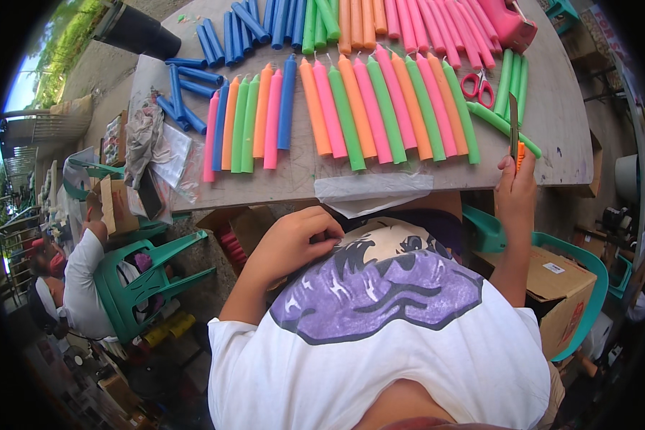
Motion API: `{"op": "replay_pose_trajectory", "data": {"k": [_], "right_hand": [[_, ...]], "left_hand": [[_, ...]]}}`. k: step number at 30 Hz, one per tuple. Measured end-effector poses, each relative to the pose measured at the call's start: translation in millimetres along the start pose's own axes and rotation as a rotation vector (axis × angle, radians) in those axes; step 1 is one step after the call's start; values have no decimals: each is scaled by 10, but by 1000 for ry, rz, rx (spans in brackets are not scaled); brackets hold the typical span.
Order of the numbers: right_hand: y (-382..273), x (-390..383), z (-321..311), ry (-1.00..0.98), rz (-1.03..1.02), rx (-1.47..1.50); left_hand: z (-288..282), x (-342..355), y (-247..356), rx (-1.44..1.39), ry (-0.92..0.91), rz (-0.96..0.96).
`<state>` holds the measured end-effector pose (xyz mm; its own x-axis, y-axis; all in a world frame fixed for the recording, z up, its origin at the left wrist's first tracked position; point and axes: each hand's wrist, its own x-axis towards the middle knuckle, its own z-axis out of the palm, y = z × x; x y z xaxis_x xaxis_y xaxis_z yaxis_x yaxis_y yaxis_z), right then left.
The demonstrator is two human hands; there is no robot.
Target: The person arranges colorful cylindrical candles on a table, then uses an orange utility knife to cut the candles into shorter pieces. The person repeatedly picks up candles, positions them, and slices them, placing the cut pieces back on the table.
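My right hand (517, 188), at the table's right front edge, is closed round a cutter knife (513, 129) with an orange part at its handle. The blade points away from me and crosses over a green candle (489, 119) lying aslant on the table. My left hand (301, 233) is below the front edge, against my shirt, its fingers curled in; whatever may be inside is hidden. In front of me lies a row of orange, pink and green candles (387, 107). Left of it is a shorter row of pink, blue, orange and green candles (247, 125).
Red-handled scissors (478, 87) lie near several green candles (519, 79). More candles fill the far side, beside a pink tool (507, 25). A white sheet (373, 193) hangs over the front edge. Left are a dark tumbler (136, 32) and a phone (149, 193). Another person (86, 279) sits at left.
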<state>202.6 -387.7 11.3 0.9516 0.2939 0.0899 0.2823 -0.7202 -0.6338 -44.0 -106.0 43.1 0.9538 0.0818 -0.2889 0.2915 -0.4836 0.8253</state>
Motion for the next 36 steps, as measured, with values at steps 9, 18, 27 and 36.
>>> {"op": "replay_pose_trajectory", "data": {"k": [9,18,27,36], "right_hand": [[115,128,-287,206,74,15],[252,147,-265,231,127,-26],[676,543,-559,373,145,-325],[751,244,-490,342,189,-177]], "left_hand": [[317,439,-107,813,402,583],[-302,620,-135,653,811,352],[-1761,1595,-489,414,957,-164],[-2151,2266,-548,646,723,-568]]}}
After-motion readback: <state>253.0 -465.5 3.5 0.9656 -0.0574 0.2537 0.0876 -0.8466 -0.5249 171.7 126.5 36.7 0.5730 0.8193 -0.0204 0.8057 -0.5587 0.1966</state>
